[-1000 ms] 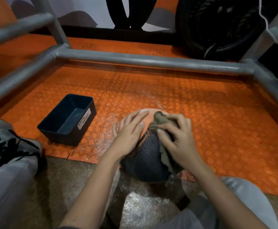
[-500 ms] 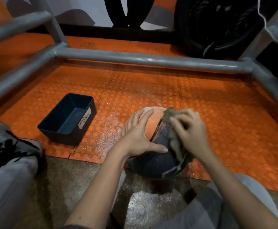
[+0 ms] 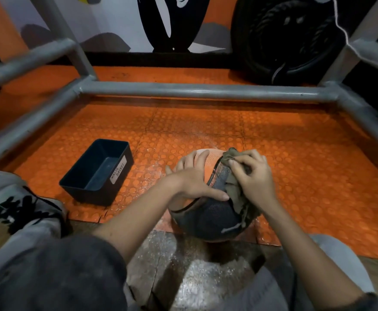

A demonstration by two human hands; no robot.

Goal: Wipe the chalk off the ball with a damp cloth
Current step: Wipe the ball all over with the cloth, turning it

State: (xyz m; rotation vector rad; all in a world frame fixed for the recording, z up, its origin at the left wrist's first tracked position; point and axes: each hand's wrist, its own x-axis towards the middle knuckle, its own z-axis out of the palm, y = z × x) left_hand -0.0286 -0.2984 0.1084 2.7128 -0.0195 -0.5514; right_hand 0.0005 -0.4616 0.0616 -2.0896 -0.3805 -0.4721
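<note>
Since a second ago the left hand (image 3: pixel 190 180) has changed its hold. Its thumb now stretches across the dark panel of the orange-and-dark-grey pebbled rubber ball (image 3: pixel 206 218), where before only the fingers lay over the top, and more of the orange panel shows on the far side. The right hand (image 3: pixel 254 179) has climbed with the crumpled olive-green cloth (image 3: pixel 235 194) from the ball's near right flank toward its upper right.

The ball sits on the near edge of the orange studded floor mat (image 3: pixel 295 176), just where it meets the speckled concrete floor (image 3: pixel 183 277). The left hand lies spread and flat on the ball, fingers straight over the orange top, grasping nothing. The right hand has its fingers curled and pinches the cloth between thumb and fingertips, pressing it to the ball. The cloth's loose end hangs down the ball's right side.

White dust speckles the mat to the left of the ball. Further left, apart from the ball, a black rectangular plastic bin (image 3: pixel 87 195) stands on the mat, with a white label (image 3: pixel 118 171) reading "WASTE BASKET". A grey metal tube frame (image 3: pixel 206 92) runs around the mat, and a big black tyre (image 3: pixel 273 41) stands behind its far bar.
</note>
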